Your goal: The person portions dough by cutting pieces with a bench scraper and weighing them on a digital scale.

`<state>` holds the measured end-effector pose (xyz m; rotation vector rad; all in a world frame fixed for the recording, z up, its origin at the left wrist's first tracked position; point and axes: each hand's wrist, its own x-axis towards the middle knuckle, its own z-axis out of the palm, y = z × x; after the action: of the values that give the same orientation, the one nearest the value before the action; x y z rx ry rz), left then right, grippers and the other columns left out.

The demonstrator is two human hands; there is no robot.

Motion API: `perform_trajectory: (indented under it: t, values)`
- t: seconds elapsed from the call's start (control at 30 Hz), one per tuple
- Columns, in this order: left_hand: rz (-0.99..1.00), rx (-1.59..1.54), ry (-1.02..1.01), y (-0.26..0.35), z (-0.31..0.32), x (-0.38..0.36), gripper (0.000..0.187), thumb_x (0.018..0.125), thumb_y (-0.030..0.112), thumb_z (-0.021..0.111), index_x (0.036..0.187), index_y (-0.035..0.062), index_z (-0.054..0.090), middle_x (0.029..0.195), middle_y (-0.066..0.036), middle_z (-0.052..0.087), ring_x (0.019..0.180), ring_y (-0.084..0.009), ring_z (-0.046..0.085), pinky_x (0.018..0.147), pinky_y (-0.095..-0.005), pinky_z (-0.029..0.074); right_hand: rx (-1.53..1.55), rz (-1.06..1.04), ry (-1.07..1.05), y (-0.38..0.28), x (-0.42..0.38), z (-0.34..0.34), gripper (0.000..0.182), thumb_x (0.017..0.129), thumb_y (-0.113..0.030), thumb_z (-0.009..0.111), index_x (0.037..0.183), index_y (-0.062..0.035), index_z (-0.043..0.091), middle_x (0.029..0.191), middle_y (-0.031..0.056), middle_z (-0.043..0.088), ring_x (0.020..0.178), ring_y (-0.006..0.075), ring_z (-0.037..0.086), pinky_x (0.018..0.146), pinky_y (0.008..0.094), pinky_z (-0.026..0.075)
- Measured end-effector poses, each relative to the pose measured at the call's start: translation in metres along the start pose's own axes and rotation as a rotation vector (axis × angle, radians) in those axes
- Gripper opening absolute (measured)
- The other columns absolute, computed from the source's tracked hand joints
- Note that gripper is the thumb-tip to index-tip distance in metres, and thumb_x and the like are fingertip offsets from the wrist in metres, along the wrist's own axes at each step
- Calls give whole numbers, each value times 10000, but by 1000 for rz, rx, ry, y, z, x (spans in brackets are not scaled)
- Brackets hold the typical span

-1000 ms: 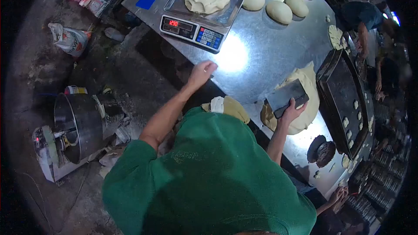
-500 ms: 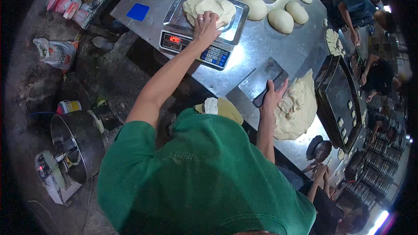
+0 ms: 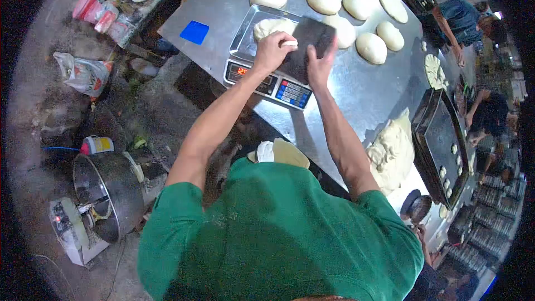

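Observation:
A digital scale [image 3: 278, 86] with a steel pan [image 3: 249, 38] stands on the metal table [image 3: 356, 95]. Dough [image 3: 271, 25] lies in the pan. My left hand [image 3: 273, 50] grips the near edge of this dough. My right hand [image 3: 319, 66] holds a flat metal dough scraper [image 3: 309, 42] upright over the pan, its blade against the dough. Both arms reach forward from my green shirt.
Several round dough balls [image 3: 371, 47] lie beyond the scale. A large dough mass [image 3: 392, 153] sits at the right beside a dark baking tray [image 3: 440, 145]. A blue card [image 3: 194, 32] lies on the table's left corner. A mixer [image 3: 106, 195] stands on the floor. Other people work at the far right.
My right hand has carried the scraper from beside the large dough mass up to the scale pan. My left hand stayed on the dough in the pan.

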<state>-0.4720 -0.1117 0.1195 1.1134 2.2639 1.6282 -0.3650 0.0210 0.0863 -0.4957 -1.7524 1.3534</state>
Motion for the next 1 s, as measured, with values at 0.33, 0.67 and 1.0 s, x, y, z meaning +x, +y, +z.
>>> perform_trajectory:
  t: [0.33, 0.67, 1.0]
  values:
    - [589, -553, 149, 205, -4, -2, 551, 990, 342, 547, 1408, 8, 416, 1356, -118, 499, 1217, -232, 521, 998, -387, 472, 114, 517, -167, -49, -139, -111, 857, 901, -18, 659, 1599, -89, 166, 1329, 189, 572, 1057, 213, 660, 893, 350, 548]
    - [94, -721, -478, 230, 283, -129, 539, 984, 310, 599, 1425, 61, 416, 1277, -138, 558, 902, -216, 648, 807, -401, 545, -332, 426, 649, -57, -268, -411, 811, 866, -28, 654, 1563, -7, 240, 1547, 210, 352, 1401, 305, 391, 1163, 379, 314]
    - [112, -42, -1332, 108, 319, -294, 400, 971, 328, 621, 1302, 104, 612, 1258, -164, 652, 1039, -310, 659, 869, -408, 537, -267, 550, 933, -81, -381, -465, 781, 925, 10, 627, 1583, -40, 208, 1556, 170, 362, 1365, 283, 434, 1134, 373, 342]
